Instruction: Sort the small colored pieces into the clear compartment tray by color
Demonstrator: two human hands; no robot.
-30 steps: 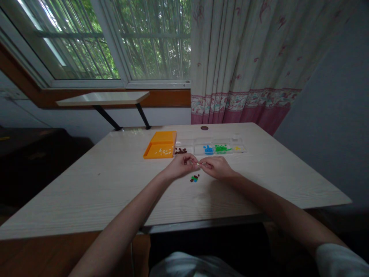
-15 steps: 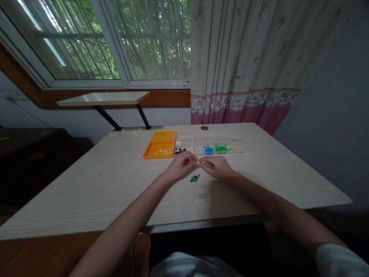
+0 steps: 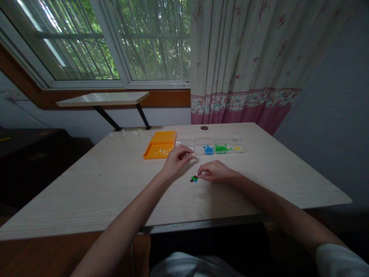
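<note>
Since a second ago your hands have parted: your left hand (image 3: pixel 176 159) reaches to the near edge of the clear bead tray (image 3: pixel 213 147), fingers curled, contents not visible, while your right hand (image 3: pixel 215 171) pinches down beside the small bead cluster (image 3: pixel 194 179) on the table (image 3: pixel 86 192). Keep that pinch low and steady so the cluster doesn't scatter.

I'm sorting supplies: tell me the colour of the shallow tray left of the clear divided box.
Orange tray, with pale bits scattered inside; the head view shows it.
</note>
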